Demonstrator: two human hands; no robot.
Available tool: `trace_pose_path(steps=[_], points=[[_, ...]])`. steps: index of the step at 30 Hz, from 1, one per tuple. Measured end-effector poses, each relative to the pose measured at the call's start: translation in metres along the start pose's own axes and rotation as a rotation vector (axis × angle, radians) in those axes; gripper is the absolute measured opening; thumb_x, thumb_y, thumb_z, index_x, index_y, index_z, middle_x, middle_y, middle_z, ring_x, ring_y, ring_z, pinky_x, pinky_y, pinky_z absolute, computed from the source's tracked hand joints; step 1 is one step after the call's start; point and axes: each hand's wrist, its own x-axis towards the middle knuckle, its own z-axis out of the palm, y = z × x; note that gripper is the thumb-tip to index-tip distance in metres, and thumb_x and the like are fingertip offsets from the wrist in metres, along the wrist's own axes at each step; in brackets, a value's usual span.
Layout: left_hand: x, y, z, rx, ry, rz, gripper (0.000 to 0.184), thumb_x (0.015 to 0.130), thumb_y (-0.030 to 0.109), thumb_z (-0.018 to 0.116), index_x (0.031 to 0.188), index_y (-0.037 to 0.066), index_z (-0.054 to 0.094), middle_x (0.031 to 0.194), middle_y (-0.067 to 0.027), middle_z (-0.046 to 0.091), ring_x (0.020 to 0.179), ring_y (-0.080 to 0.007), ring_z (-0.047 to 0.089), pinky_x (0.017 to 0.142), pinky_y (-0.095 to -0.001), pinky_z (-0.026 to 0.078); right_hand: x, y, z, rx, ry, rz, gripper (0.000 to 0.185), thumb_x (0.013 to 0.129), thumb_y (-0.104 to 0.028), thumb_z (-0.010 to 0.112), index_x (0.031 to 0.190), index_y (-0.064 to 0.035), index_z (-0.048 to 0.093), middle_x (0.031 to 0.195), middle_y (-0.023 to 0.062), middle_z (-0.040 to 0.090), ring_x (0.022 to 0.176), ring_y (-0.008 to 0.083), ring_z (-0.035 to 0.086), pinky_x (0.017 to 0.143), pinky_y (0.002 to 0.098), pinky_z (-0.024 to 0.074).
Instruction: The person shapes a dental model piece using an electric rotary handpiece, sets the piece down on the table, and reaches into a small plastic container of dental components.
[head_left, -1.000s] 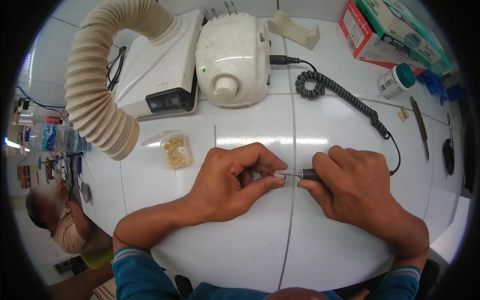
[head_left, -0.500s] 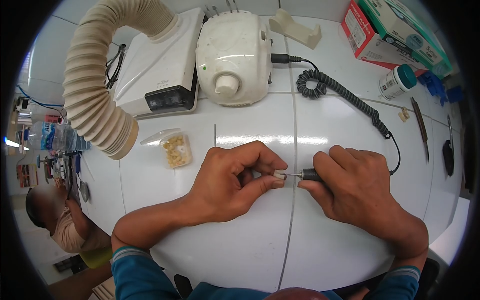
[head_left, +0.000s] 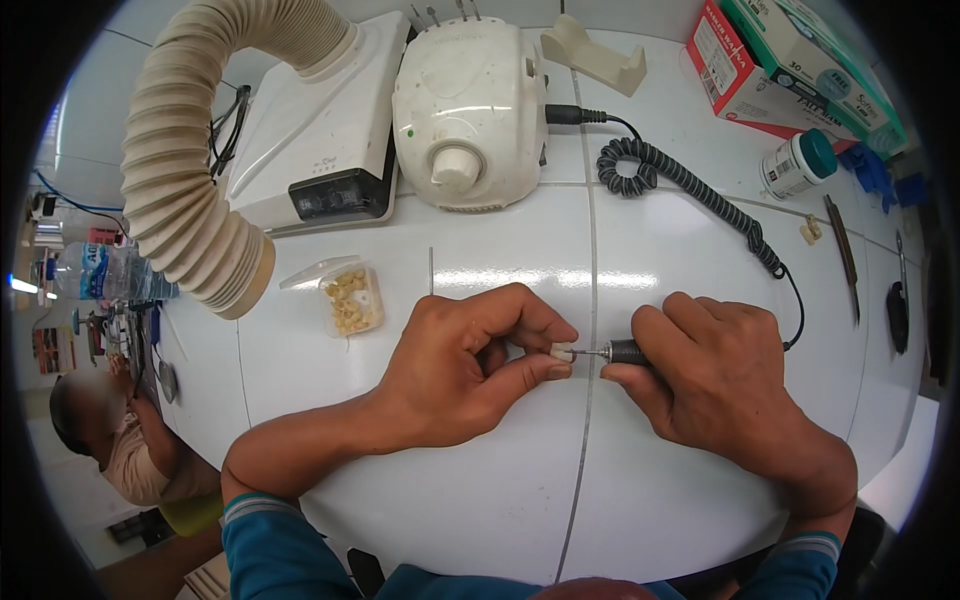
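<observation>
a wide stretch of white tiled table was left showing between the forearms, and its near edge was met by the person's body. room was also seen between the hands and the control box behind them. by the thumb and fingers of the left hand, pinched together, a small pale piece was held just above the table. the handheld drill was gripped in the curled fingers of the right hand, its thin bit pointed at the piece and apparently touching it. yellowish pieces were contained in a small clear box, its lid opened. a green-capped jar was placed near stacked cartons.
</observation>
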Motion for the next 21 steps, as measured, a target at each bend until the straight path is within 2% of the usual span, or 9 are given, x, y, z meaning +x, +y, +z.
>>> trace_pose_path(steps=[10, 13, 16, 21], points=[[0.0008, 0.0002, 0.0016, 0.042, 0.018, 0.034, 0.018, 0.097, 0.003, 0.083, 0.115, 0.002, 0.078, 0.092, -0.0046, 0.083, 0.080, -0.0045, 0.074, 0.061, -0.0209, 0.048, -0.0003, 0.0004, 0.0009, 0.002, 0.018, -0.004, 0.040, 0.096, -0.045, 0.083, 0.086, -0.0128, 0.061, 0.070, 0.0027, 0.055, 0.054, 0.0205, 0.061, 0.049, 0.0376, 0.0442], [0.0005, 0.0042, 0.0005, 0.041, 0.015, 0.008, 0.019, 0.096, 0.003, 0.084, 0.115, 0.002, 0.079, 0.091, -0.0038, 0.082, 0.078, -0.0038, 0.073, 0.060, -0.0211, 0.048, -0.0021, -0.0008, 0.0000, 0.013, -0.029, 0.024, 0.039, 0.094, -0.041, 0.084, 0.090, -0.0108, 0.061, 0.074, 0.0035, 0.053, 0.060, 0.0233, 0.063, 0.054, 0.0395, 0.0446], [0.0004, 0.0017, 0.0020, 0.046, 0.021, 0.014, 0.020, 0.096, 0.003, 0.085, 0.115, 0.002, 0.079, 0.090, -0.0030, 0.082, 0.077, -0.0030, 0.071, 0.060, -0.0207, 0.047, -0.0012, 0.0009, -0.0002, 0.005, -0.003, 0.005, 0.040, 0.098, -0.045, 0.081, 0.086, -0.0124, 0.062, 0.071, 0.0032, 0.056, 0.054, 0.0213, 0.062, 0.049, 0.0380, 0.0449], [0.0004, -0.0008, 0.0025, 0.030, 0.021, 0.019, 0.020, 0.095, 0.004, 0.086, 0.114, 0.002, 0.079, 0.090, -0.0031, 0.082, 0.077, -0.0022, 0.071, 0.060, -0.0199, 0.047, -0.0012, 0.0012, -0.0013, 0.002, -0.013, 0.003, 0.041, 0.099, -0.046, 0.080, 0.086, -0.0120, 0.062, 0.071, 0.0037, 0.056, 0.054, 0.0215, 0.062, 0.049, 0.0380, 0.0449]])
